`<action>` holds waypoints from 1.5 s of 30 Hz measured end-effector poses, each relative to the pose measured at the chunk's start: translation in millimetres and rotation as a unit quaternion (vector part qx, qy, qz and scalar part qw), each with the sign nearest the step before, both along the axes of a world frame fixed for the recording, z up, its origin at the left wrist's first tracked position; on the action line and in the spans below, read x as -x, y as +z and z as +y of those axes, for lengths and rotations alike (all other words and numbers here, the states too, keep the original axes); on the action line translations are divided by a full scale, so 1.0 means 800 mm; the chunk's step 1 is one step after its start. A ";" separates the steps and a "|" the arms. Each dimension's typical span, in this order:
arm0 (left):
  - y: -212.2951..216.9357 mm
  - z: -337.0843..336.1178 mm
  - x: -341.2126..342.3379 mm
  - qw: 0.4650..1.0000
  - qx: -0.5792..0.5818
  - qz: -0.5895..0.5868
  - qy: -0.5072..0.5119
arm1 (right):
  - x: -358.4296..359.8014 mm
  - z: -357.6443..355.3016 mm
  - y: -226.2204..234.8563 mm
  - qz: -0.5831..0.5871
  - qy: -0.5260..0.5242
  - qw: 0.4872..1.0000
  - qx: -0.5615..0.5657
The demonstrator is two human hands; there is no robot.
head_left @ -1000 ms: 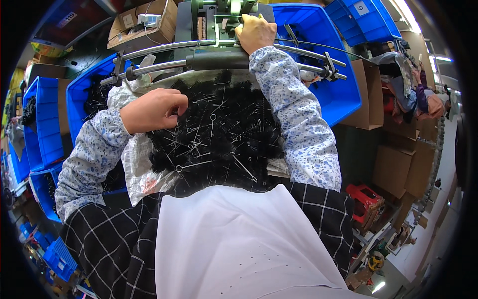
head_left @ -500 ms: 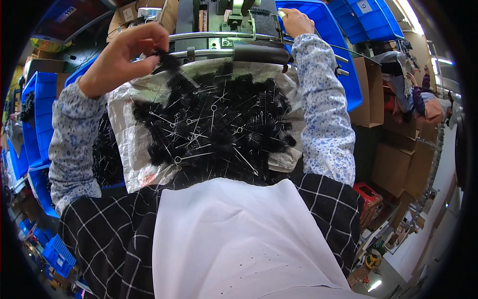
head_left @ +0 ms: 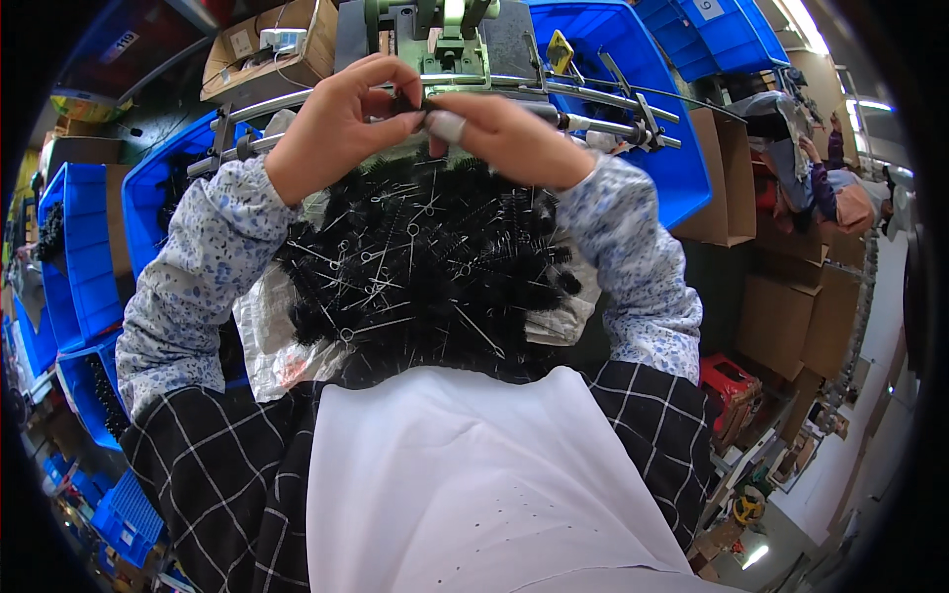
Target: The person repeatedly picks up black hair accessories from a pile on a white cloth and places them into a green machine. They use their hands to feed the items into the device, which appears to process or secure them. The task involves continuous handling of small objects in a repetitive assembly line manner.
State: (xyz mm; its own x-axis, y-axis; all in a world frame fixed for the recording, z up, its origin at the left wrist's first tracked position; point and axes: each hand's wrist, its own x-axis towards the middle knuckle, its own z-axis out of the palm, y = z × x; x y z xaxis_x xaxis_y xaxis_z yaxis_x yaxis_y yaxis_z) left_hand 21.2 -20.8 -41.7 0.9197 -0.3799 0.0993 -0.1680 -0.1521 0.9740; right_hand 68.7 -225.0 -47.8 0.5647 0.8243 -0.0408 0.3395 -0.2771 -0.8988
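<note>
Both hands meet above the near side of a green-grey machine [head_left: 450, 49]. My left hand [head_left: 341, 124] pinches a small black bristle brush [head_left: 407, 103], mostly covered by the fingers. My right hand [head_left: 509, 136], slightly blurred, has its fingertips closed at the same brush; a white wrap is around its thumb. Below the hands lies a heap of black wire brushes [head_left: 425, 267], many with twisted metal stems ending in ring loops. The heap rests on a whitish woven sack [head_left: 267, 341] in front of my white apron.
Metal rails [head_left: 613, 96] cross in front of the machine, with a yellow piece [head_left: 560, 52] at its right. A blue bin [head_left: 682, 168] stands on the right, more blue bins [head_left: 84, 247] on the left. A cardboard box [head_left: 321, 40] holds a white device. Another person [head_left: 840, 188] sits far right.
My right hand has left the yellow piece and swung leftward to my left hand. My left hand has moved right with the brush. The rails and machine parts have shifted.
</note>
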 end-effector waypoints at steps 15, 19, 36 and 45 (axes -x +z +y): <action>-0.060 0.037 0.049 0.921 -0.347 -0.008 -0.176 | -0.131 -0.031 -0.091 -0.539 -0.288 0.732 0.302; -0.059 0.035 0.051 0.923 -0.348 -0.020 -0.162 | -0.134 -0.028 -0.095 -0.511 -0.285 0.762 0.277; 0.024 0.043 0.038 0.951 -0.290 -0.009 -0.102 | -0.154 -0.035 -0.114 -0.484 -0.273 0.774 0.302; 0.034 0.062 0.033 0.961 -0.270 -0.051 -0.035 | -0.136 -0.063 -0.127 -0.471 -0.335 0.771 0.268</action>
State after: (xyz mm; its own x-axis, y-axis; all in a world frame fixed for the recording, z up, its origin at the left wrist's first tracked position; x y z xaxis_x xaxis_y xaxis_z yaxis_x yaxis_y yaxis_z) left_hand -5.5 28.4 -14.2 0.8864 -0.4610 -0.0416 -0.2861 -0.6162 0.7338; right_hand 177.7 -275.0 -149.2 0.8440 0.3421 0.4130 0.3906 -0.9198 -0.0364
